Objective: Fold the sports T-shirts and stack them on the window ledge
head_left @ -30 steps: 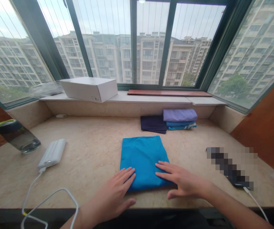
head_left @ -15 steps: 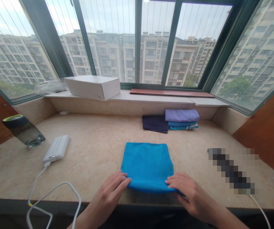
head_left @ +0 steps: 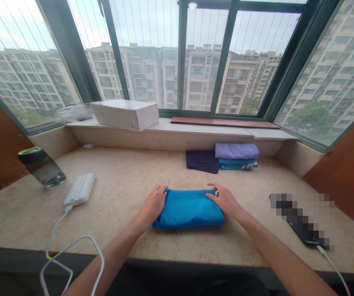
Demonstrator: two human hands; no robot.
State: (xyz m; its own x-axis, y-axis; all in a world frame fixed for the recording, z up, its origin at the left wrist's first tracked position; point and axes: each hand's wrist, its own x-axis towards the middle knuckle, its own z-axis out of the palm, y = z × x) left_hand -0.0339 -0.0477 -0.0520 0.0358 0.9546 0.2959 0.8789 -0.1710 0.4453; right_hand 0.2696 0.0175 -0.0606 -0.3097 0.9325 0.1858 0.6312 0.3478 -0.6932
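A bright blue folded cloth (head_left: 191, 209), perhaps a garment, lies in the middle of the stone counter as a flat, wide bundle. My left hand (head_left: 155, 203) is closed on its far left corner, with the fingertips at the far edge. At the far right corner, my right hand (head_left: 224, 200) pinches the cloth; its thumb rests on top and a finger reaches past the far edge. Some of the fingers are hidden behind the cloth and the hands.
Behind it sit a dark folded cloth (head_left: 202, 160) and a stack topped by a purple cloth (head_left: 237, 151). A water bottle (head_left: 43, 166) and a white power bank (head_left: 80, 189) with a cable stand left. A phone-like dark device (head_left: 306, 236), partly pixelated, lies right. A white box (head_left: 124, 115) occupies the sill.
Both hands have moved from the near edge to the far edge, bringing the near part of the blue cloth over. The cloth is now shorter from front to back.
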